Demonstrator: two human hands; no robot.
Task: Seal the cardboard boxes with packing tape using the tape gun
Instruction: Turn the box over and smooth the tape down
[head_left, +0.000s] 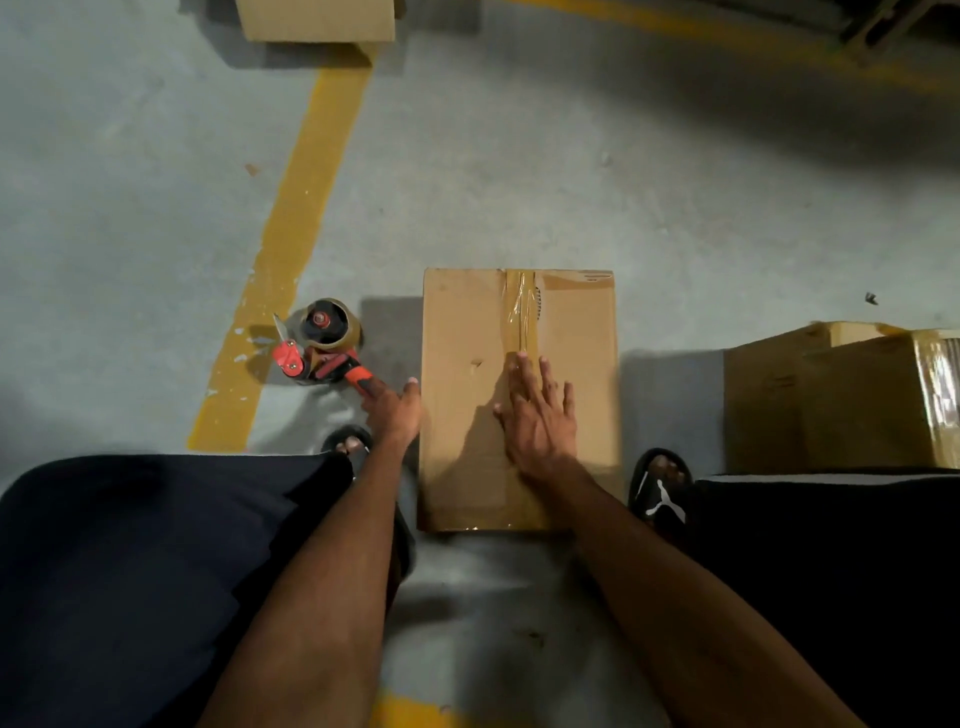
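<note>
Where beside box (467, 415), white-logoed black sandal (670, 525)

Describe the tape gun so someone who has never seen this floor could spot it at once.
Find the yellow floor line running up the grey concrete. Just right of it, left of the middle cardboard box, stands the tape gun, its handle at the left hand. It is the only red thing here, carrying a brown tape roll.

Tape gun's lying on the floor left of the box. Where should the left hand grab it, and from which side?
Grip the tape gun by its red-and-black handle, coming from the near right. The handle points back toward the left hand, which is already on its end. The roll and the blade at the far left face away, so fingers stay clear of the cutter.
</note>
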